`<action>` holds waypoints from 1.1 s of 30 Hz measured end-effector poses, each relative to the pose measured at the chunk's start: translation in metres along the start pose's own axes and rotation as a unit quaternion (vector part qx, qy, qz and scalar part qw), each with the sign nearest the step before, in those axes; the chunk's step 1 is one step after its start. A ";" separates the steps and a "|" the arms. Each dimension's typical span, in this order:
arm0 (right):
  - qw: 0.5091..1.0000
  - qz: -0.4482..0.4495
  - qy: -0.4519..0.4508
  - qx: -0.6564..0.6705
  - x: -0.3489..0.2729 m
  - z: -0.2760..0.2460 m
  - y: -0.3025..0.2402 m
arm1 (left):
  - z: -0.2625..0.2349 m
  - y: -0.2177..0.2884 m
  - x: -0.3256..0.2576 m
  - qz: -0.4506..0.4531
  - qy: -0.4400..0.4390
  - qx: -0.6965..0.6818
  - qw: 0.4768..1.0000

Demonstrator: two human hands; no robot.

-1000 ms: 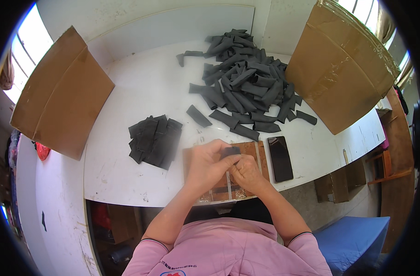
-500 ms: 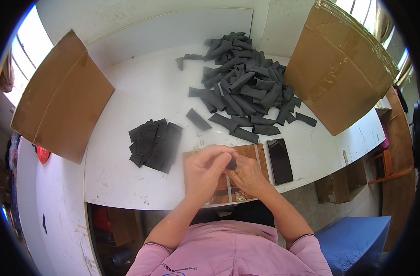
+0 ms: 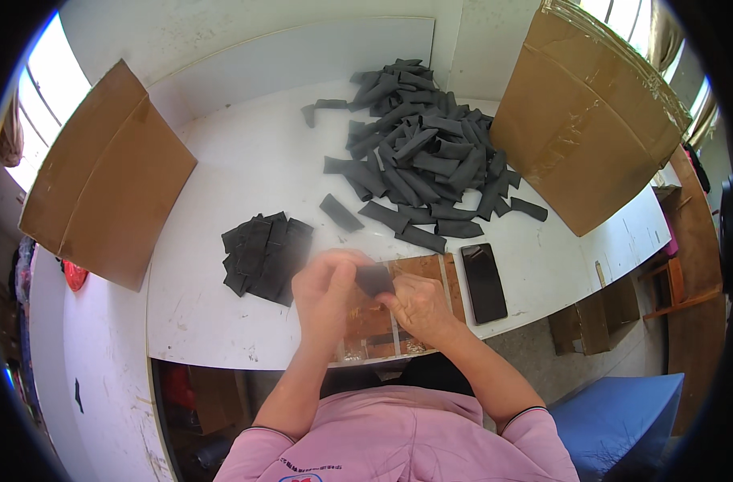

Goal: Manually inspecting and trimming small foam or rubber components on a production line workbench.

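Observation:
Both my hands are raised over a brown board on the white table, with a small dark grey fabric piece (image 3: 374, 279) stretched between them. My left hand (image 3: 324, 293) grips its left end between thumb and fingers. My right hand (image 3: 424, 309) pinches its lower right edge, thumb on the near side. To the left of my left hand lies a stack of flattened dark pieces (image 3: 263, 255), overlapping unevenly. Beyond my hands is a large heap of rolled, tube-like dark grey pieces (image 3: 430, 157). One loose tube (image 3: 340, 213) lies apart at the heap's near left.
The brown board (image 3: 421, 265) with pale strips lies under my hands. A black phone (image 3: 484, 283) is to its right. Large cardboard boxes stand at the left (image 3: 109, 177) and right (image 3: 587, 120). The white table's (image 3: 214, 329) front edge runs close to my body.
My hands have moved slightly left and drawn apart. The dark piece, mostly hidden between my fingers before, now shows spread flat between them.

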State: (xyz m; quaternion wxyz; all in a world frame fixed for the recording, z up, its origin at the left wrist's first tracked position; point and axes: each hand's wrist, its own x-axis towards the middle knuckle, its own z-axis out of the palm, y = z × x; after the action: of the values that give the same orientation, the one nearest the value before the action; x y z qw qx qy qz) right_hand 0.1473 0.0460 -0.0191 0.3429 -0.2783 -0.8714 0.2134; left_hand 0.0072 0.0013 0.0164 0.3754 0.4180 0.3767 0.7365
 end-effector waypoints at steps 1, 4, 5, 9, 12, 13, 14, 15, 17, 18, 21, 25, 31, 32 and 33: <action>1.000 0.008 -0.012 -0.004 0.001 -0.004 -0.003 | 0.000 0.006 0.001 -0.010 -0.017 0.029 0.999; 0.999 0.016 -0.025 -0.018 0.004 -0.013 -0.009 | -0.010 0.010 0.007 0.002 -0.079 0.112 0.991; 0.999 0.019 -0.026 -0.028 0.006 -0.015 -0.010 | -0.015 0.010 0.011 0.021 -0.125 0.164 0.978; 1.000 0.008 0.000 -0.020 0.009 -0.020 -0.012 | -0.021 0.018 0.018 0.065 -0.112 0.235 0.963; 0.998 -0.028 0.018 -0.044 0.005 -0.008 -0.005 | -0.024 0.019 0.016 0.073 -0.132 0.272 0.950; 0.999 -0.029 0.041 -0.012 0.003 0.002 -0.001 | -0.022 0.018 0.012 0.055 -0.131 0.251 0.958; 0.997 -0.031 0.063 0.021 0.002 0.009 -0.001 | -0.021 0.015 0.009 0.039 -0.128 0.229 0.964; 0.997 -0.042 0.053 0.027 -0.001 0.009 -0.003 | -0.022 0.010 0.007 0.034 -0.106 0.212 0.971; 0.999 -0.039 0.036 -0.008 0.001 0.005 0.000 | -0.022 -0.006 -0.005 0.021 -0.077 0.228 0.971; 0.998 -0.051 0.030 -0.001 0.008 0.000 -0.004 | -0.027 -0.015 -0.011 0.003 -0.058 0.240 0.969; 0.962 -0.213 0.160 -0.053 0.037 -0.032 -0.017 | -0.043 -0.046 -0.032 -0.043 0.035 0.330 0.942; 0.975 0.154 0.134 0.091 0.091 -0.060 0.025 | -0.080 -0.066 -0.016 0.050 0.131 0.532 0.835; 0.970 0.180 0.132 0.093 0.019 -0.019 0.015 | -0.127 -0.079 -0.002 -0.098 0.098 0.759 0.636; 0.966 0.217 0.095 0.105 0.005 -0.013 0.011 | -0.138 -0.084 -0.004 -0.101 0.097 0.759 0.635; 0.958 0.255 0.058 0.118 -0.006 -0.008 0.006 | -0.149 -0.087 -0.006 -0.067 0.084 0.765 0.635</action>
State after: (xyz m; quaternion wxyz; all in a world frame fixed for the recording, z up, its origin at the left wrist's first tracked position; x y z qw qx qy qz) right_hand 0.1589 0.0483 -0.0196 0.3578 -0.4605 -0.7187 0.3787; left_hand -0.1041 -0.0021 -0.1162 -0.0632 0.4656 0.8622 0.1894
